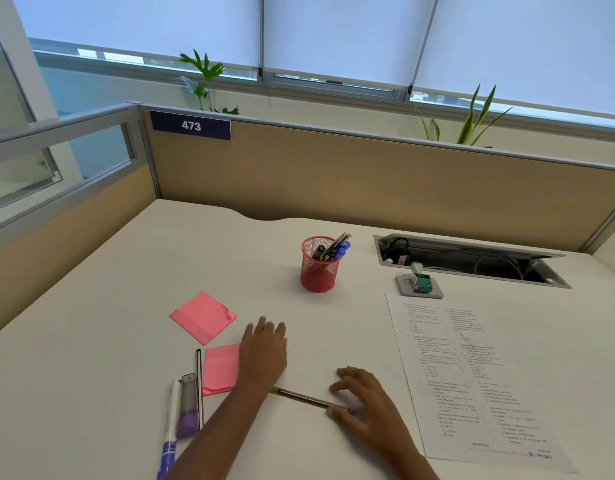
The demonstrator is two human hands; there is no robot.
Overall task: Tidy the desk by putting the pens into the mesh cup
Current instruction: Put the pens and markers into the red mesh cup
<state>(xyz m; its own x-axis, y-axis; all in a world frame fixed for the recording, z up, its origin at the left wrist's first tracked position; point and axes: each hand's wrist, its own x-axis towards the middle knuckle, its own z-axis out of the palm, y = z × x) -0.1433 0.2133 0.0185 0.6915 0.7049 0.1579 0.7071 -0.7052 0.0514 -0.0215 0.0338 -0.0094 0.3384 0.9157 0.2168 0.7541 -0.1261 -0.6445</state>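
head view, the only one i have. the desk (126, 306) fills the lower half. the red mesh cup (319, 271) stands upright towards the back edge, about midway along it, with several pens (333, 249) in it leaning right; i can't count them through the mesh.

my left hand (264, 351) lies flat on the desk near the front edge, fingers straight and close together, holding nothing. its heel covers the right side of a pink sticky pad (221, 368). a second pink pad (202, 317) lies just behind that one, apart from the hand.

a thin brown pen (302, 398) lies on the desk between my hands. its left end disappears under my left wrist and its right end under my right hand (364, 403). the right thumb touches that end and the fingers are bent over it; i cannot tell whether they pinch it or only rest there.

left of the front pad lie three more: a thin dark pen (199, 386), a grey marker (190, 407) with a blurred purple end, and a white pen (171, 420) whose blue end is cut off by the frame and my forearm.

a printed sheet (472, 375) lies along the right side, text too small to read. behind it a stamp (420, 284) sits on its pad, beside a cable slot (472, 258).
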